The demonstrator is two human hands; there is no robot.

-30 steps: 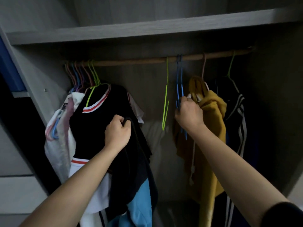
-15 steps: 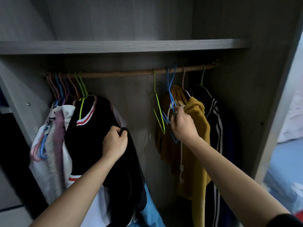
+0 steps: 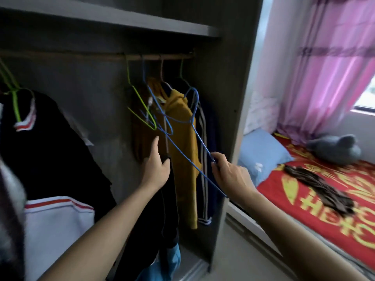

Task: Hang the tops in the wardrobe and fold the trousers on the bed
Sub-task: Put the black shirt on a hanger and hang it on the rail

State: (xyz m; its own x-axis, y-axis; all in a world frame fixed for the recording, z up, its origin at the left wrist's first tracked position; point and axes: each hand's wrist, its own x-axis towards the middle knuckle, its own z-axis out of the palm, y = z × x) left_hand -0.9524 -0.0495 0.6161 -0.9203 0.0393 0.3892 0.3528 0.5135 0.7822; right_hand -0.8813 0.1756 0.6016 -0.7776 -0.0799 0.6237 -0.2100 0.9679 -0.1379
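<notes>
Blue wire hanger (image 3: pixel 203 141), now off the wooden wardrobe rail (image 3: pixel 172 57), hangs below it, pinched by the right hand (image 3: pixel 229 173). The left hand (image 3: pixel 156 167) grips the black garment (image 3: pixel 166 209) beneath the rail, probably next onto the hanger.

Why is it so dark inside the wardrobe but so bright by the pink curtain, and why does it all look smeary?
Head view: daylight comes through the sheer pink curtain and lights the red printed bedspread. The inside of the grey wooden wardrobe sits in shadow under its shelf. The whole frame is softly smeared, probably because the camera is moving, and most of all at the left edge. The wide lens makes the straight panels lean.
</notes>
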